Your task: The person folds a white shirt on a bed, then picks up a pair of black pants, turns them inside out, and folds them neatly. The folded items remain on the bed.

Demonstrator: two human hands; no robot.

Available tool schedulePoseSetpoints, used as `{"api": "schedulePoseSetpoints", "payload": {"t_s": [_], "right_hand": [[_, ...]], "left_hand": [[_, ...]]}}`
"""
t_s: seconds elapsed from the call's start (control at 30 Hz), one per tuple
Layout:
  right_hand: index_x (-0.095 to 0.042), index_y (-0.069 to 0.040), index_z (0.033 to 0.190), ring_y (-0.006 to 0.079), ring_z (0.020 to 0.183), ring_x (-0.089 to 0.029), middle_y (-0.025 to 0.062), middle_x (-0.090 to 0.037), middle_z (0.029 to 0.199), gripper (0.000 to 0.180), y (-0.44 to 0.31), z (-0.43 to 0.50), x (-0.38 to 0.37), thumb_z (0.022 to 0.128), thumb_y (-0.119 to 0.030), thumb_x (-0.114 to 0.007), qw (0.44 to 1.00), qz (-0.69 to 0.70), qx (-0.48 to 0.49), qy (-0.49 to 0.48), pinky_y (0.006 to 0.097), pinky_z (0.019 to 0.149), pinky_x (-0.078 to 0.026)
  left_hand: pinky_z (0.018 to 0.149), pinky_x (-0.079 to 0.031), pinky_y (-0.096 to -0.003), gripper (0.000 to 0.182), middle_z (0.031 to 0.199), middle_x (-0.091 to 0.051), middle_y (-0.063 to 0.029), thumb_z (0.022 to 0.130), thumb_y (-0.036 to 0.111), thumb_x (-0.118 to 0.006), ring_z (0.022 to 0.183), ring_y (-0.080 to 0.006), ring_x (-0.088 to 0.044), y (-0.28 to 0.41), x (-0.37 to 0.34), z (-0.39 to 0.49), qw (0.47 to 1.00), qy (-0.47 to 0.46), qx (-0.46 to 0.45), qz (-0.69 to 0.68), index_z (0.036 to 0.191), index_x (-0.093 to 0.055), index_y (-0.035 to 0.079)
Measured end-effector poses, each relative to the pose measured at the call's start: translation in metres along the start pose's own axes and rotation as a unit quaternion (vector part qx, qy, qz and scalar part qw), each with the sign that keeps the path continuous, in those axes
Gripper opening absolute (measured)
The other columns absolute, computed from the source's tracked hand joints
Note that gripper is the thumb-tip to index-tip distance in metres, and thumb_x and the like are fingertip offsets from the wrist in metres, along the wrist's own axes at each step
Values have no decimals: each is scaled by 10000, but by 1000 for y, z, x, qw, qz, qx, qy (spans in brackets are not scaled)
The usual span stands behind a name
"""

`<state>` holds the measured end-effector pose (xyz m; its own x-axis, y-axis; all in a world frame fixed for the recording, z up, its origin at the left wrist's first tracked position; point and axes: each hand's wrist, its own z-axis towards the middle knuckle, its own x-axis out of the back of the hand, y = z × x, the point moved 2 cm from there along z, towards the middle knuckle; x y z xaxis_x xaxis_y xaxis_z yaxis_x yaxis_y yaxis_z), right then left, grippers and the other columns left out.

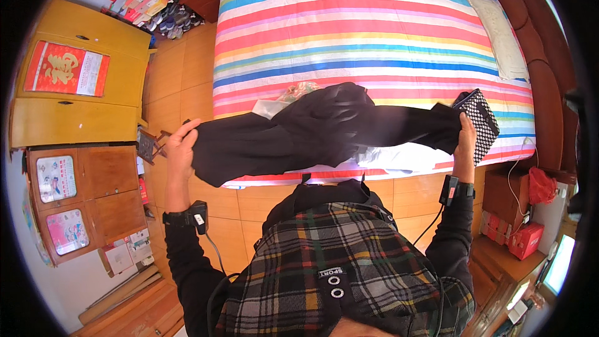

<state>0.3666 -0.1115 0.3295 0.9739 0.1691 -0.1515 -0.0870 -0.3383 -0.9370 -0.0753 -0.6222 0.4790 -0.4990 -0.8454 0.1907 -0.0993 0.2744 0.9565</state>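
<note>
A black cloth garment (281, 145) is stretched sideways between my hands over the near edge of the bed. My left hand (183, 142) grips its left end, thumb on top of the cloth. My right hand (465, 135) holds the narrower right end, which looks like a sleeve or leg. Just behind that hand lies a black-and-white patterned cloth item (484, 124) on the bed. White cloth (407, 157) shows below the garment, and a pale patterned cloth (302, 91) shows beyond it. The fingertips are partly hidden by the fabric.
The bed (351, 28) has a striped sheet, with a pillow (498, 40) at the right. A small wooden stool (152, 146) stands on the floor at left, near yellow cabinets (89, 70). Shoes (175, 21) are piled at the upper left. A wooden nightstand (505, 196) is at the right.
</note>
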Motion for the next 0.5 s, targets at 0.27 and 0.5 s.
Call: {"api": "schedulePoseSetpoints", "payload": {"t_s": [0.27,0.5], "right_hand": [[-582,24,1155,174,945,-616,95,-632,1074,344,-107,12,2,911,-217,-568,997,31,58,-35,283,826,-483],[-576,4,1144,234,913,-655,139,-642,1079,375,-207,-13,-47,943,-300,-487,944,161,31,-287,376,805,-548]], "left_hand": [[801,-504,-260,263,1033,-640,-108,900,25,-526,904,-163,-626,67,19,-15,997,47,-46,-46,1147,-595,-34],[815,-500,-258,307,1060,-638,-120,900,51,-529,923,-163,-628,146,22,-36,983,49,-138,-106,1189,-562,-48]]}}
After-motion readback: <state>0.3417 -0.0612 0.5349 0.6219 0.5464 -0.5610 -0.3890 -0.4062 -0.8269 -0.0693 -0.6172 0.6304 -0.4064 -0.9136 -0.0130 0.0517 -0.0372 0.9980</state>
